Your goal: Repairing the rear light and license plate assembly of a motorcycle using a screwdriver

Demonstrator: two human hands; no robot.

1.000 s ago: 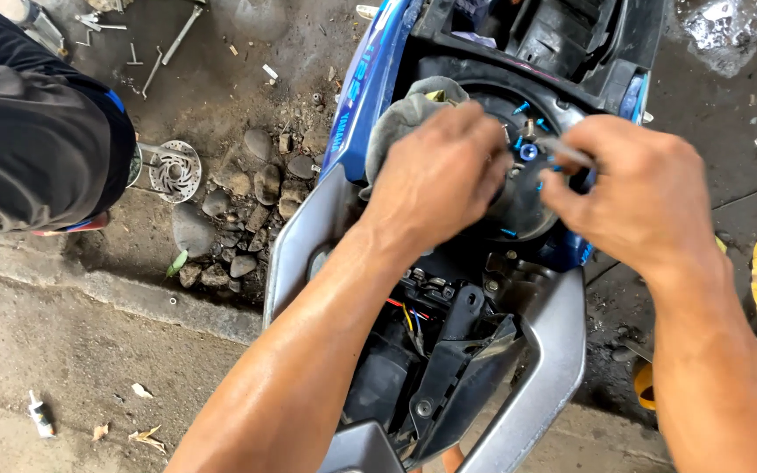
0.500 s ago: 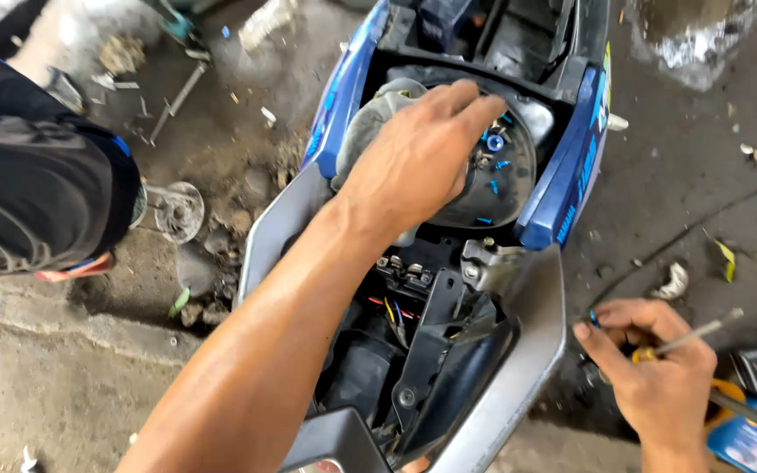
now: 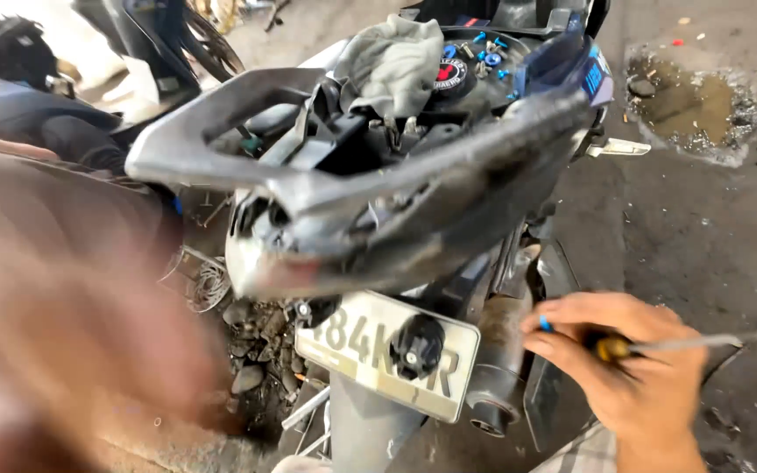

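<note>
Nearby, grey rag (image 3: pixel 393 61) tops scooter (image 3: pixel 352 201).

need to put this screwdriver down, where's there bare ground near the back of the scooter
Bare concrete lies right of the scooter, between the muddy puddle and the right hand holding the screwdriver. Left of the number plate it is crowded with stones and wire. The left hand is only a blur.

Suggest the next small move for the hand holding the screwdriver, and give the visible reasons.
Probably carry the screwdriver up toward the blue bolts. The right hand holds it low beside the exhaust pipe, shaft pointing away from the scooter, touching nothing.
</note>
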